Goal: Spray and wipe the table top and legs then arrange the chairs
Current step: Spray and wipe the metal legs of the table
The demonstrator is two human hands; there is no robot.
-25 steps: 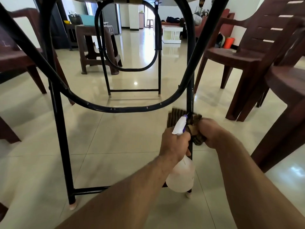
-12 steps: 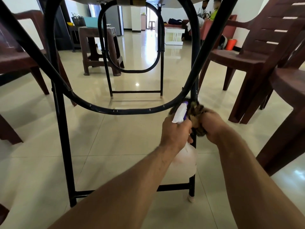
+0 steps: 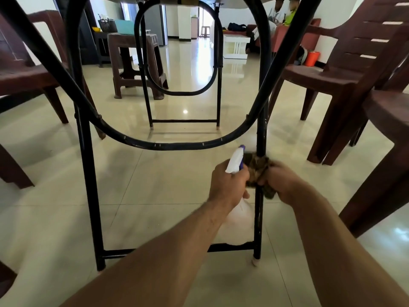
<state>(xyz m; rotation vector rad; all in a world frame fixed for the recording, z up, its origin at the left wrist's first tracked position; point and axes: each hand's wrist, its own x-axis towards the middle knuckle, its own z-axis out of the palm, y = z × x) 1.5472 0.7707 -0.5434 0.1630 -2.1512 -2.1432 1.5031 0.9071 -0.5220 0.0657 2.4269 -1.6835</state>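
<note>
- Firstly, at far left, a brown plastic chair (image 3: 24, 72) stands on the tiled floor (image 3: 155, 196), behind the table frame.
- Next, the near-left table leg (image 3: 89, 173) is a black tube, upright, tied low down by a crossbar (image 3: 119, 254) to its partner on the right.
- Between the two near legs, the curved brace (image 3: 177, 147) sags in a U.
- Right of centre, the left hand (image 3: 228, 185) has its fingers curled round the neck of the spray bottle (image 3: 241, 218).
- That bottle sits just beside the near-right table leg (image 3: 257, 222), long axis close to vertical, body down, head up. Its purple-tipped nozzle points up and away, toward that leg.
- A mottled brown cloth (image 3: 257, 167) is wrapped round the same leg about midway (just under the brace joint).
- Beside it, the right hand (image 3: 285, 185) is clenched on the cloth, holding it against the leg.
- At far right, two brown chairs (image 3: 327, 85) stand near the table.
</note>
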